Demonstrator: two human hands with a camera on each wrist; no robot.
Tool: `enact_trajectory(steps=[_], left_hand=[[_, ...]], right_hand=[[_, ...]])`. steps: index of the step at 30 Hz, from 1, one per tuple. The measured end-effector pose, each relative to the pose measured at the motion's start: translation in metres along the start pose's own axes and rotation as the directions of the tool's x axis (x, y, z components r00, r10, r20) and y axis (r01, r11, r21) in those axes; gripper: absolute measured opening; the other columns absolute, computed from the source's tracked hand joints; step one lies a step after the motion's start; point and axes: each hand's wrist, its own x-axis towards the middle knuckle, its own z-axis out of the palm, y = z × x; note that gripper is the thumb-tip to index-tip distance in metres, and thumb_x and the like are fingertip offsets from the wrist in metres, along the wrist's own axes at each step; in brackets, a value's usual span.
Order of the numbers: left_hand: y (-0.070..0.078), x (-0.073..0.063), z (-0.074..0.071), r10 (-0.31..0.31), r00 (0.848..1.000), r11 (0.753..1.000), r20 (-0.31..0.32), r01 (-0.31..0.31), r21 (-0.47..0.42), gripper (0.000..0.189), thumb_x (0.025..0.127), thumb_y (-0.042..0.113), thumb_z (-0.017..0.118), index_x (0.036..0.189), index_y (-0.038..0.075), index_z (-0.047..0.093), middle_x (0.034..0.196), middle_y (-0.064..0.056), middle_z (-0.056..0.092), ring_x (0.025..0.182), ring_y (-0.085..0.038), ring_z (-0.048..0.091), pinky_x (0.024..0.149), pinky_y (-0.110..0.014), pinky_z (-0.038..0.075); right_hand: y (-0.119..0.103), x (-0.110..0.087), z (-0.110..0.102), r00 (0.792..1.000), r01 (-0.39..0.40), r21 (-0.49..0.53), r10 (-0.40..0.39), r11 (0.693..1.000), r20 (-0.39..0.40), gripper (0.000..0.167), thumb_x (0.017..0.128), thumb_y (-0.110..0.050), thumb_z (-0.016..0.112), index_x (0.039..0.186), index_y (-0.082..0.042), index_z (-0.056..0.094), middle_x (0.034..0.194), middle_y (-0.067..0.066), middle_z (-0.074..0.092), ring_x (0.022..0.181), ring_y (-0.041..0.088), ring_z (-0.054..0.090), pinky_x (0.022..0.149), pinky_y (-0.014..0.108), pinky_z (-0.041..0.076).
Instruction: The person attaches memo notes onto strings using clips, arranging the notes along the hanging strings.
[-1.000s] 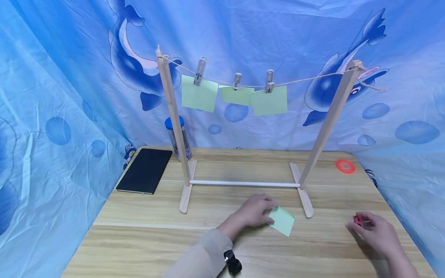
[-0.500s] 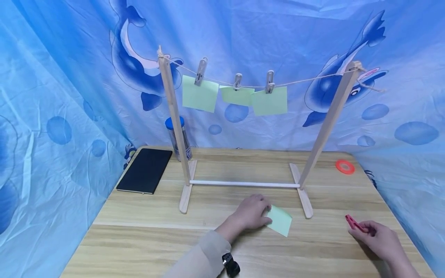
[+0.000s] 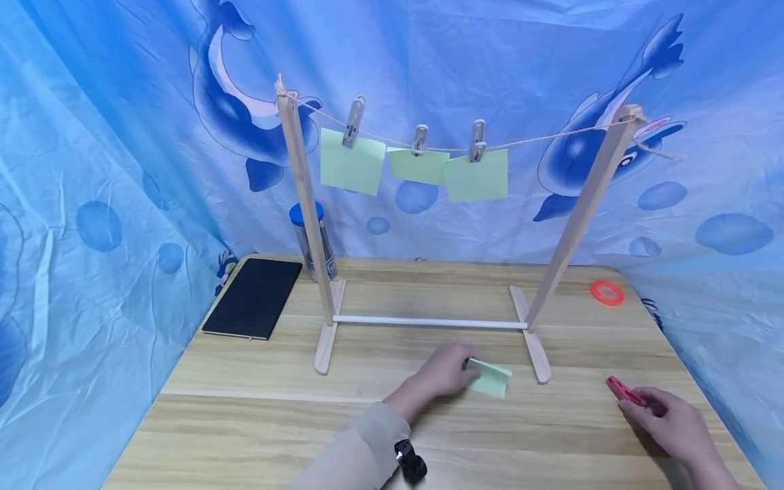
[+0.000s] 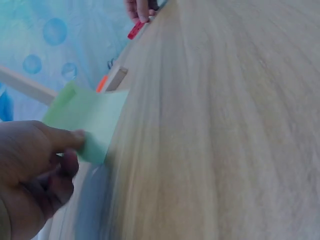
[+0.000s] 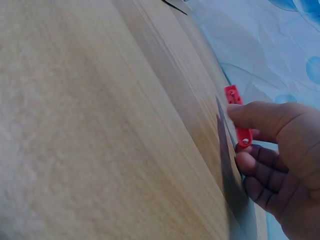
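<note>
My left hand [image 3: 446,371] pinches a light green sticky note [image 3: 490,380] by its left side, in front of the rack. In the left wrist view the note [image 4: 92,117] is tilted up off the table between thumb and fingers. At the right, my right hand [image 3: 672,420] holds a red clothespin [image 3: 625,391] between thumb and fingers. The right wrist view shows the clothespin [image 5: 234,95] just above the table, its ends sticking out past the thumb. Three green notes hang from a string, among them the left note [image 3: 352,163], each under a grey clip [image 3: 354,122].
A wooden rack with a left post [image 3: 304,204], a right post [image 3: 578,221] and a white crossbar [image 3: 429,322] stands mid-table. Behind the left post is a blue-lidded jar [image 3: 318,248]; a black notebook [image 3: 254,298] lies left. An orange-red ring [image 3: 607,292] lies at the back right.
The red clothespin, earlier mostly hidden in my right hand, now points out toward the left. My left hand has drawn the green note slightly left and tilted it up off the table.
</note>
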Motion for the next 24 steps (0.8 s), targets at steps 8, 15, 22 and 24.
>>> enact_trajectory(steps=[8,15,22,24], left_hand=[[0.001,0.001,-0.021,-0.193,0.972,0.821,-0.133,0.086,-0.564,0.031,0.094,0.005,0.067,0.126,0.001,0.067,0.087,-0.009,0.076,0.067,-0.020,0.072,0.053,-0.025,0.056],[0.009,0.005,-0.045,-0.275,0.931,0.613,-0.240,-0.023,-0.790,0.022,0.099,0.003,0.063,0.117,-0.009,0.067,0.089,-0.023,0.074,0.084,-0.047,0.072,0.076,-0.046,0.061],[0.017,0.004,-0.066,-0.322,0.908,0.600,-0.269,-0.024,-0.800,0.026,0.091,0.000,0.073,0.116,-0.008,0.069,0.092,-0.020,0.075,0.082,-0.028,0.076,0.076,-0.035,0.062],[0.020,0.002,-0.074,-0.308,0.909,0.616,-0.279,-0.033,-0.787,0.025,0.092,-0.001,0.071,0.116,-0.007,0.070,0.097,-0.020,0.075,0.089,-0.028,0.076,0.079,-0.032,0.061]], right_hand=[[-0.004,-0.001,0.000,0.991,0.012,0.005,-0.011,1.000,-0.131,0.054,0.097,-0.039,0.068,0.121,0.010,0.065,0.100,0.026,0.071,0.072,-0.001,0.055,0.055,0.016,0.043],[-0.016,-0.003,0.005,0.961,-0.022,0.105,0.050,0.994,-0.272,0.045,0.093,-0.027,0.075,0.117,0.010,0.067,0.087,0.014,0.072,0.066,-0.014,0.048,0.053,0.009,0.043],[-0.035,-0.002,-0.001,0.917,0.032,0.237,0.065,0.971,-0.393,0.040,0.083,-0.018,0.086,0.110,0.008,0.072,0.066,-0.028,0.061,0.061,-0.017,0.051,0.054,0.006,0.041],[-0.044,0.000,-0.005,0.904,0.068,0.261,0.051,0.963,-0.424,0.039,0.081,-0.016,0.087,0.108,0.008,0.072,0.065,-0.034,0.057,0.060,-0.016,0.053,0.054,0.006,0.041]])
